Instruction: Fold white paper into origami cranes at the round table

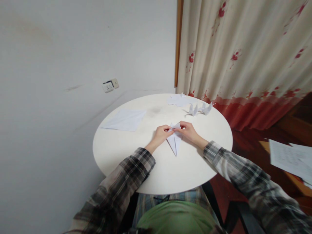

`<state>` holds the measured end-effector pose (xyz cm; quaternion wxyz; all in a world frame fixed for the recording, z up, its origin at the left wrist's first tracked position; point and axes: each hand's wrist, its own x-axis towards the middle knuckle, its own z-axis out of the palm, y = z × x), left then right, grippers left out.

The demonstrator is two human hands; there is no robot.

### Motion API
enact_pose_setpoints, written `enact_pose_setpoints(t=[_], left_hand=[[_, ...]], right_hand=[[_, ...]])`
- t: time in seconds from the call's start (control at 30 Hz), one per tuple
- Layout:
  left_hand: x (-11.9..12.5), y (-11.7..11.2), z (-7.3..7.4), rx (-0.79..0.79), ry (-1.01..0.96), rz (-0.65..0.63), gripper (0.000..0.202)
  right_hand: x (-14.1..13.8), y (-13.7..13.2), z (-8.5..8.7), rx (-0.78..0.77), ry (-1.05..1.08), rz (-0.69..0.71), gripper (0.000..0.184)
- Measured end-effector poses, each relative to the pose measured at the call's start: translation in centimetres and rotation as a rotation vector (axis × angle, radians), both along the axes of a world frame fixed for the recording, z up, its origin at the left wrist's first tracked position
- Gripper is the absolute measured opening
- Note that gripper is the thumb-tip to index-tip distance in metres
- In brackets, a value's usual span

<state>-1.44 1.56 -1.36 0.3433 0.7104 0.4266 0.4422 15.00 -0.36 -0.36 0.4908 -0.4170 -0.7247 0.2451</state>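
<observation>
A folded white paper (175,143), kite-shaped with a slit down its middle and a point toward me, lies on the round white table (158,175). My left hand (162,132) pinches its upper part from the left. From the right, my right hand (187,129) pinches the same part, thumbs and fingertips of both hands almost meeting. The fingers partly hide the folds at the top. Beyond my right hand stand two folded paper cranes (206,108), close together.
A flat white sheet (125,119) lies at the table's left. More paper pieces (176,99) lie at the far edge. A wall with a socket (108,86) is on the left, a flowered curtain (234,55) behind. Written sheets (290,157) rest on a wooden surface at right.
</observation>
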Motion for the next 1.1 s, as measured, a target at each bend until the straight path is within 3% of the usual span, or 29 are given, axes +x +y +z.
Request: enact_pose_setpoints(t=[0.4,1.1], left_hand=[[0.2,-0.7,1.1,0.142,-0.046,0.001,0.024],[0.1,-1.0,1.4,0.296,-0.086,-0.014,0.006]], right_hand=[[0.2,0.9,-0.4,0.043,0.023,-0.088,0.021],[0.1,0.3,0.0,0.220,-0.164,-0.053,0.026]])
